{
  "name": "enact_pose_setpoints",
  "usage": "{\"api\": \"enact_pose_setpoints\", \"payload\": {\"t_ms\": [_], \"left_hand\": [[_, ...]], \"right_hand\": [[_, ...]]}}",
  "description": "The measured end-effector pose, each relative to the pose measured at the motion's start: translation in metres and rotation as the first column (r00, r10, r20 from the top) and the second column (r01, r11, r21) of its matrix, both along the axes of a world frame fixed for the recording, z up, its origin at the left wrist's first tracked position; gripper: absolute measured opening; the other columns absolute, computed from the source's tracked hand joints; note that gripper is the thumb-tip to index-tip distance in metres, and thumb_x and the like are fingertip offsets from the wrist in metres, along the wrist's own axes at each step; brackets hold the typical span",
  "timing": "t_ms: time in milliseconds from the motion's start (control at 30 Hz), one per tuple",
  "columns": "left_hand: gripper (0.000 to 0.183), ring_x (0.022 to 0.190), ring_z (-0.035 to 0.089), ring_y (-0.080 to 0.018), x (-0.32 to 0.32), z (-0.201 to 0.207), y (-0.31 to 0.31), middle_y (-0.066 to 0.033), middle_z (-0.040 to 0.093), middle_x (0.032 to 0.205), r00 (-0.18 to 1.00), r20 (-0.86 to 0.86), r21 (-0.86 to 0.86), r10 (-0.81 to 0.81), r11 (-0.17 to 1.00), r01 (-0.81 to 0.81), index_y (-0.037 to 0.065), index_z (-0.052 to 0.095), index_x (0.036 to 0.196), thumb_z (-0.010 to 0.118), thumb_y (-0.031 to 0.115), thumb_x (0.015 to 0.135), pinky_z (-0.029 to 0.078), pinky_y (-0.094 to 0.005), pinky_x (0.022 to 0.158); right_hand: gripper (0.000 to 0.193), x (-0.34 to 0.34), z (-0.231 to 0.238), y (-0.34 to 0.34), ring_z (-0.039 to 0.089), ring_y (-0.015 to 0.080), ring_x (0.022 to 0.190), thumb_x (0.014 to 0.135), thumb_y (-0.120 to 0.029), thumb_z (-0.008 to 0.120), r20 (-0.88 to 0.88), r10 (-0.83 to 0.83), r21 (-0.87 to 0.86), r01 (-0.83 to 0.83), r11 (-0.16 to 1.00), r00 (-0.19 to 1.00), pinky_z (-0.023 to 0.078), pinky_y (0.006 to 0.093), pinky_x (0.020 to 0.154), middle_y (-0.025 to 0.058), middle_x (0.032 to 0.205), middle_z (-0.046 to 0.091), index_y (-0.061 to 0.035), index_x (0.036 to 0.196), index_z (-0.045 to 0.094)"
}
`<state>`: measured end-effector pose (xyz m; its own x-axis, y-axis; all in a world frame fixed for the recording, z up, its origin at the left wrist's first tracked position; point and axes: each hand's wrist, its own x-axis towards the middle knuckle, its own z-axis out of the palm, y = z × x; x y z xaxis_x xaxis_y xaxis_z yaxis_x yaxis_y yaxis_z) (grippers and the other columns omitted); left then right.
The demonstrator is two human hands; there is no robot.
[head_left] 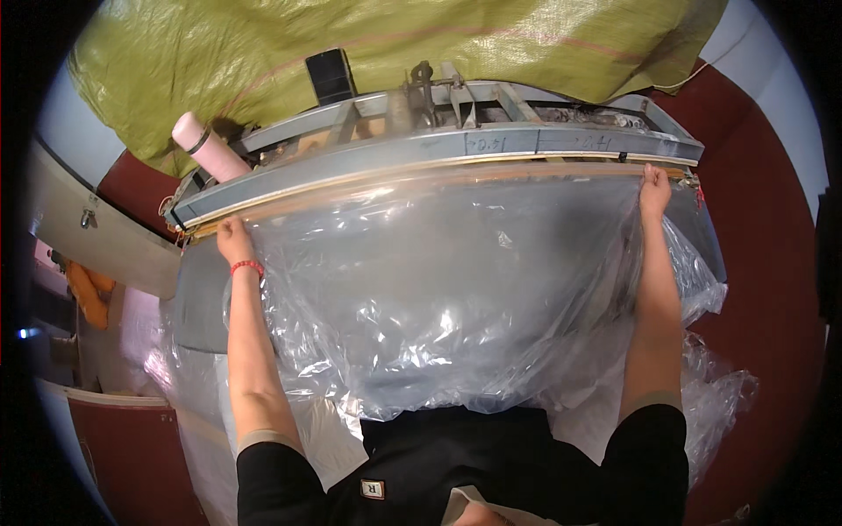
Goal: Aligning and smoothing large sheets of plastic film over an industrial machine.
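Note:
A wide sheet of clear plastic film (pixel 421 280) hangs in wrinkles between my arms, down toward my body. Its far edge lies stretched along the long grey metal bar (pixel 395 159) of a bench-like machine. My left hand (pixel 233 238), below which a red bead bracelet (pixel 248 266) circles the wrist, is closed on the film's left corner by the bar. At the bar's right end, the closed fingers of my right hand (pixel 654 188) pinch the film's other corner. Both arms are stretched forward, and a dark grey surface (pixel 200 294) shows under the film.
Behind the bar, the machine's metal frame holds a clamp-like mechanism (pixel 425 92). A pink cylindrical bottle (pixel 210 147) leans at the left, and a black phone (pixel 330 77) rests against a yellow-green tarp (pixel 395 35). An open door (pixel 105 219) stands left; loose film (pixel 702 394) spreads right.

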<state>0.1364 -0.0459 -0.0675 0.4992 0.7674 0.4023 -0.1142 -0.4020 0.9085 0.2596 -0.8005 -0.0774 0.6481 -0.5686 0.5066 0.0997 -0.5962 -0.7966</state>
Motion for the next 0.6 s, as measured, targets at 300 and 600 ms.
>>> {"api": "enact_pose_setpoints", "payload": {"t_ms": [300,600], "left_hand": [[0.010,0.056,0.042,-0.0064,-0.002,0.012,-0.002,0.0007,0.049,0.066,0.987,0.030,-0.096,0.158,0.983,-0.154,0.006,0.044,0.073,0.053,0.007,0.078,0.036,-0.0187,0.052],[0.015,0.067,0.053,-0.0211,-0.028,0.013,0.016,-0.0136,0.055,0.082,0.990,0.021,0.361,0.137,0.923,-0.135,-0.001,0.049,0.088,0.047,0.011,0.080,0.043,-0.0301,0.063]], "right_hand": [[0.017,-0.004,0.012,-0.002,0.049,0.0092,0.056,0.077,-0.016,0.058,0.068,0.088,0.293,-0.104,0.950,0.994,0.041,0.0224,0.051,0.0031,0.061,0.052,-0.0012,0.081,0.049],[0.015,-0.044,0.036,0.021,0.047,0.0088,0.058,0.080,-0.015,0.055,0.132,0.216,0.136,-0.234,0.963,0.967,0.040,0.0213,0.054,0.0015,0.066,0.051,-0.0007,0.082,0.053]]}}
